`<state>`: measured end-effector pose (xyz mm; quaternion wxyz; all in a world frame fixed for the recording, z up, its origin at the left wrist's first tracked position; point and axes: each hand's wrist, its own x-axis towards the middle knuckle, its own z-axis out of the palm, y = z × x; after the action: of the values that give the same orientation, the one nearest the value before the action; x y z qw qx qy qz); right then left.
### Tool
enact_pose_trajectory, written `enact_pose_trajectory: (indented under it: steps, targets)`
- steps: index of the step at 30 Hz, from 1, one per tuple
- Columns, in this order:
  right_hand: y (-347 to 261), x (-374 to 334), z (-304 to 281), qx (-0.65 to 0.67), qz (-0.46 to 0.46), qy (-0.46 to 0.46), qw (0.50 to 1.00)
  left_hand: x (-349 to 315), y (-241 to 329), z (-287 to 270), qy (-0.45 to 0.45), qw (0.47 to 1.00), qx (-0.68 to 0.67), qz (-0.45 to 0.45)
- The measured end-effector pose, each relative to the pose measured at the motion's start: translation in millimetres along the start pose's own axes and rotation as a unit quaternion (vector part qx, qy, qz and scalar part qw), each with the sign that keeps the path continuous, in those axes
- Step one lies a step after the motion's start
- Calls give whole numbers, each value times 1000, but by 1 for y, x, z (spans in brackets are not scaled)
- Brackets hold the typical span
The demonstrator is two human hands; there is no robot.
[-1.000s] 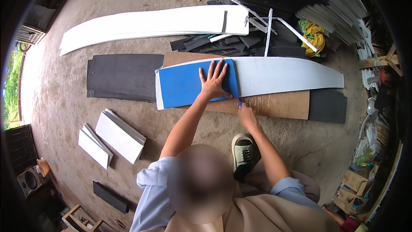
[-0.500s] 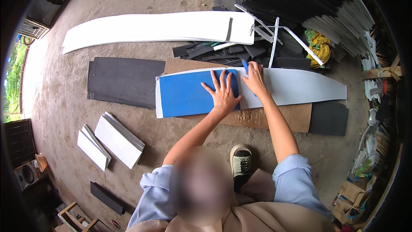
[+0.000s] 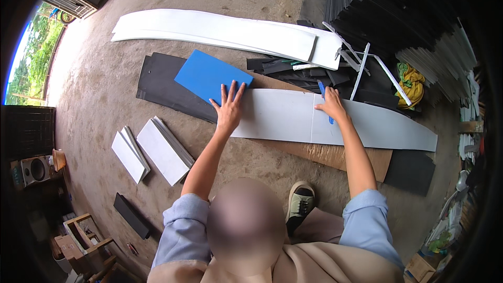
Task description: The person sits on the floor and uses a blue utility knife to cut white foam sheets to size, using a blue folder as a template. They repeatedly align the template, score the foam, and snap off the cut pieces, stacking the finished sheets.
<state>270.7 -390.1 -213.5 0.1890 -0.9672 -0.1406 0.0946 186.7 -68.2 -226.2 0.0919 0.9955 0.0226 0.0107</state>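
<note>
on the concrete floor in front of the crouching person, a long pale grey sheet is laid across a brown board, its long axis running left to right and bending slightly downward toward the right edge of the view. the left hand is spread flat, fingers splayed, at the left end of the sheet, where its fingertips touch the near edge of a blue panel; nothing is gripped by it. the blue panel is tilted, one corner pointing away from the person, and it rests partly on a black sheet. the right hand is set farther right on the grey sheet, closed around a small blue tool held upright across the sheet's width, beside a thin line that crosses the sheet. the two hands are well apart, both lying on the same strip. the greater part of the sheet extends to the right, beyond the right hand, so that hand is the nearer to its free length, while the blue panel is nearer the left. behind, a long white sheet lies parallel, and black offcuts are heaped near it. two stacks of white pieces lie apart to the left.
</note>
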Motion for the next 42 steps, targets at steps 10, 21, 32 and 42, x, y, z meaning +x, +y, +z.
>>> enact_pose_trajectory:
  steps: [10, 21, 32, 42]
  targets:
    - [-12, -26, -34, 94, -75, 43, 992, 49, 12, -22, 95, 989, -108, 35]
    - [-27, -97, -77, 272, 60, 326, 903, 30, 143, -62, -23, 938, -113, 328]
    - [-72, -220, -76, 849, 152, 138, 486, -18, 147, -67, -41, 939, -81, 330]
    - [-100, -245, -59, 468, 216, 197, 834, -31, 168, -92, -94, 923, 115, 356]
